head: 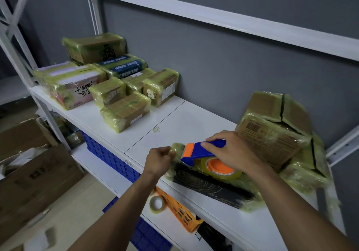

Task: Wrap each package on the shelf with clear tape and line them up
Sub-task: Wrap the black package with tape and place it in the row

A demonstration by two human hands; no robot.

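White metal shelf (184, 118) carries taped packages (124, 113) against grey wall (213, 56).

shelf (194, 122): smooth white | packages (124, 111): cardboard, glossy film | dispenser (196, 149): plastic

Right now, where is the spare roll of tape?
In the head view, the spare roll of tape sits bottom centre on the lower shelf, just left of the orange basket.

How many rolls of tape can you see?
2. One roll sits in the blue dispenser held by the right hand, above the black package. The other roll lies on the lower shelf beside the orange crate. More could be hidden.
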